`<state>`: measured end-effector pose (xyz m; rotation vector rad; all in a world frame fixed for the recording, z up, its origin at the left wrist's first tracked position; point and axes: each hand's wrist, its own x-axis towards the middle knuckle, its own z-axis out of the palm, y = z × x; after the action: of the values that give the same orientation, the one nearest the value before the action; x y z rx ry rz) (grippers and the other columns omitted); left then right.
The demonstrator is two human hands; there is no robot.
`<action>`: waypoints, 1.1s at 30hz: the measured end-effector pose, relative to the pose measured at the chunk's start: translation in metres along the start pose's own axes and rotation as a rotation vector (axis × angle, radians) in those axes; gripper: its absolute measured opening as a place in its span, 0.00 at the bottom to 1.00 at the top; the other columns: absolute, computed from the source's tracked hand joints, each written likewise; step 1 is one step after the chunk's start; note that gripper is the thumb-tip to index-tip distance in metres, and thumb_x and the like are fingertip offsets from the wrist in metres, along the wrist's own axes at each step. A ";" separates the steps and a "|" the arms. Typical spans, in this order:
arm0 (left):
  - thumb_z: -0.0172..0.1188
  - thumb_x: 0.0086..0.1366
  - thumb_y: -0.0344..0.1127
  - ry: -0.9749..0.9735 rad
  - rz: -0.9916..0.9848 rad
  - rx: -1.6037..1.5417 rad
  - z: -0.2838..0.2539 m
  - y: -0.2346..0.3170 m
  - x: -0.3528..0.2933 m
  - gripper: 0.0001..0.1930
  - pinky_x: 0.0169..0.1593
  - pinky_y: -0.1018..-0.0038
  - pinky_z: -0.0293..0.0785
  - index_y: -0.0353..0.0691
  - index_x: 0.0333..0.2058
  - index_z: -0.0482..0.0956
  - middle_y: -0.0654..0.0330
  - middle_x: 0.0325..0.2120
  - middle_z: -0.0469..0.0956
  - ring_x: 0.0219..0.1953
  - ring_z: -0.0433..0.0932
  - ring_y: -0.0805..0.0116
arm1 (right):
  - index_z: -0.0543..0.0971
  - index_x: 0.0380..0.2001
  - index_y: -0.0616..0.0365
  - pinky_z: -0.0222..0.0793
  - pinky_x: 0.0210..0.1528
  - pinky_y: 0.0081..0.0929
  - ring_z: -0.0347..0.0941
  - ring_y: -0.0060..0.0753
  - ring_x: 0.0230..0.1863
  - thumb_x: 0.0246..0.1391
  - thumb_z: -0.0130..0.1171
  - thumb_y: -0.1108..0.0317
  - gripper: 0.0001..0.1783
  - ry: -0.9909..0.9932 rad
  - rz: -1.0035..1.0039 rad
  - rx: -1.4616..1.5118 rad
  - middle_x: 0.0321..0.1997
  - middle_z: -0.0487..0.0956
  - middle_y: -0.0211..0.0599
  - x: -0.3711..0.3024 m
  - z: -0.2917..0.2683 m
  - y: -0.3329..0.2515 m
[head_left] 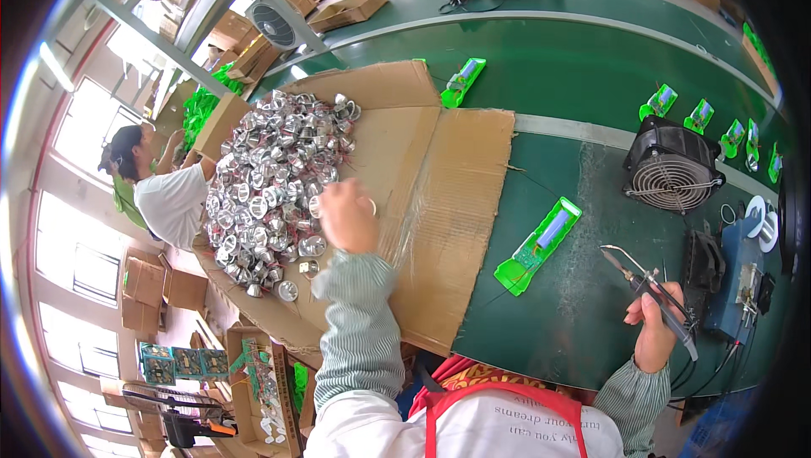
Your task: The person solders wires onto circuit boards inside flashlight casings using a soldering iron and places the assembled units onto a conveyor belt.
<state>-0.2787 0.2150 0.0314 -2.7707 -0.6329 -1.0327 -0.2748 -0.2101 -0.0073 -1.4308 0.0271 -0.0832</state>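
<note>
My left hand (349,216) is at the right edge of a heap of small silver reflector cups (274,175) with thin wires. Its fingers are curled and a little blurred; cups lie close by it, and what is between the fingers is hidden. The heap lies in an opened cardboard box (460,204). In my right hand (657,331) is a soldering iron (672,318) with a thin curved metal tube at its tip, pointing up and left. Between my hands, on the green bench, lies a bright green plastic housing (538,247) with a circuit board and a blue-grey cylinder inside.
A black fan with a wire guard (674,166) stands at the right, beyond a blue soldering unit (733,259) and a solder spool (764,226). More green housings (699,116) sit along the far belt. At the left, another person (169,196) works beside boxes.
</note>
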 end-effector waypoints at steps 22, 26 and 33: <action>0.58 0.52 0.32 -0.111 -0.009 -0.448 -0.022 0.028 0.018 0.06 0.33 0.71 0.67 0.38 0.29 0.77 0.58 0.21 0.76 0.26 0.73 0.63 | 0.66 0.31 0.63 0.67 0.19 0.17 0.69 0.24 0.16 0.48 0.52 0.74 0.08 -0.049 0.048 -0.047 0.18 0.73 0.39 -0.010 0.024 -0.017; 0.57 0.53 0.31 -0.461 0.158 -0.695 -0.025 0.073 -0.026 0.04 0.32 0.68 0.67 0.37 0.27 0.75 0.57 0.19 0.75 0.27 0.71 0.58 | 0.67 0.31 0.64 0.71 0.22 0.19 0.72 0.26 0.19 0.47 0.53 0.78 0.07 -0.136 0.135 0.017 0.21 0.74 0.41 -0.010 0.034 -0.020; 0.58 0.52 0.30 -0.719 0.021 -0.916 -0.015 0.119 -0.068 0.05 0.33 0.67 0.66 0.36 0.26 0.75 0.57 0.22 0.75 0.29 0.71 0.60 | 0.68 0.28 0.65 0.71 0.24 0.20 0.73 0.23 0.22 0.47 0.55 0.78 0.06 -0.301 0.082 0.076 0.23 0.76 0.39 -0.007 0.038 -0.018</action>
<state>-0.2834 0.0798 0.0031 -3.9818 -0.1669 -0.2814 -0.2800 -0.1742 0.0157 -1.3517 -0.1640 0.1971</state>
